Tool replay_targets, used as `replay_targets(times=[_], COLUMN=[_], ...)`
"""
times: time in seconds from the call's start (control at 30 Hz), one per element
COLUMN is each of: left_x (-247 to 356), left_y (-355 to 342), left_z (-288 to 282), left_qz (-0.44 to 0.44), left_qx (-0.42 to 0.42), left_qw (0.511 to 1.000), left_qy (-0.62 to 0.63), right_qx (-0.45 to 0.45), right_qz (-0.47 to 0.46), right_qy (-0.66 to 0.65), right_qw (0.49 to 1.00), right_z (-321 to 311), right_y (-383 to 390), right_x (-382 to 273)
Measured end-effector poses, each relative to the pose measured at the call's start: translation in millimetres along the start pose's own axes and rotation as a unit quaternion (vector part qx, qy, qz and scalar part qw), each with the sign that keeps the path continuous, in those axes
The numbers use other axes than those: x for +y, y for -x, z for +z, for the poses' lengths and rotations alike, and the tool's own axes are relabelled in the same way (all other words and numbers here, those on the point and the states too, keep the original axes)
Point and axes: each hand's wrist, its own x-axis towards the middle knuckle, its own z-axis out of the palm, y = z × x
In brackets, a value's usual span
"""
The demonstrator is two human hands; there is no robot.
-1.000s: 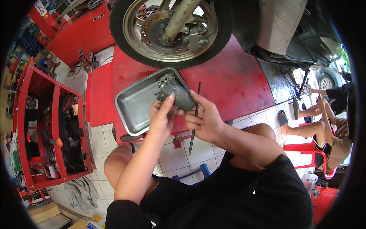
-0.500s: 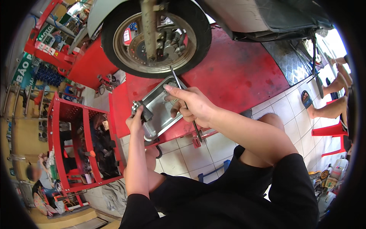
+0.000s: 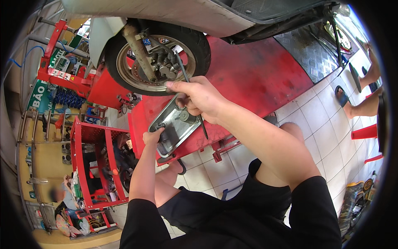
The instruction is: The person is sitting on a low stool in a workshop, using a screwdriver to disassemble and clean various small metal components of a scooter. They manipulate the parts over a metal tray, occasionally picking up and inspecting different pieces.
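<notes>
Left hand (image 3: pixel 152 137), gripping a metal part (image 3: pixel 166 136), has parted from right hand (image 3: pixel 202 98), clamped on a rod (image 3: pixel 183 67).

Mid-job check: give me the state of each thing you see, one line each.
Metal tray, open-topped, resting on red platform
Right hand, grip closed around black rod
Black rod, held slanted
Left hand, at dark part; closure unclear
Dark part, partly covered by left hand
Gray cylindrical part, lying in metal tray
Wheel, mounted
Tool cart, open-sided, loaded
</notes>
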Motion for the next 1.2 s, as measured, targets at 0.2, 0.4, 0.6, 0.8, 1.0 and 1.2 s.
replay_targets(times=[0.2, 0.4, 0.6, 0.8, 1.0, 1.2], left_x=[-2.0, 18.8, 3.9, 26.5, 19.1, 23.8], left_y=[-0.4, 22.8, 12.4, 32.0, 23.2, 20.2], left_z=[-3.6, -3.5, -1.1, -9.0, -7.0, -9.3], left_qz=[-0.03, -0.04, -0.045, -0.061, -0.078, -0.061], left_qx=[-0.003, -0.026, 0.004, -0.006, -0.02, -0.048], left_qw=[0.999, 0.998, 0.996, 0.994, 0.992, 0.987], left_qy=[-0.032, -0.051, -0.079, -0.091, -0.093, -0.137], right_qx=[-0.137, -0.204, -0.222, -0.216, -0.203, -0.194], right_qz=[0.01, 0.007, 0.007, 0.008, -0.011, -0.018], right_qy=[-0.093, -0.056, -0.04, -0.043, -0.035, -0.037], right_qw=[0.986, 0.977, 0.974, 0.975, 0.978, 0.98], right_z=[2.6, 4.3, 8.1, 3.9, 3.1, -1.2], right_y=[20.8, 29.4, 24.2, 19.9, 17.2, 16.7], right_x=[-10.0, -11.2, -4.6, -4.6, -5.6, -7.3])
